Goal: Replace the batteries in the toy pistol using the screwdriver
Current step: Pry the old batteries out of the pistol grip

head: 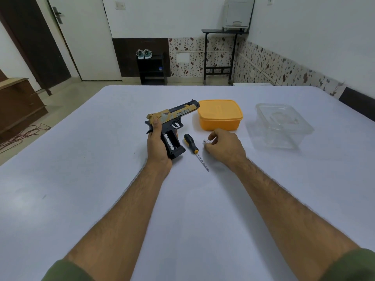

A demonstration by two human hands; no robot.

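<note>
Gold-and-black toy pistol (170, 123) at bench centre, gripped by left hand (157, 144), grip compartment open. At 3 o'clock, right hand (224, 148) fingers pinch a battery (206, 141); insertion likely follows; screwdriver (193, 150) lies between.

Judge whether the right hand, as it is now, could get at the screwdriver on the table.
Probably yes: the screwdriver lies bare just beside the right hand, nothing between them. But that hand pinches a small white object, so it must put that down first.
</note>
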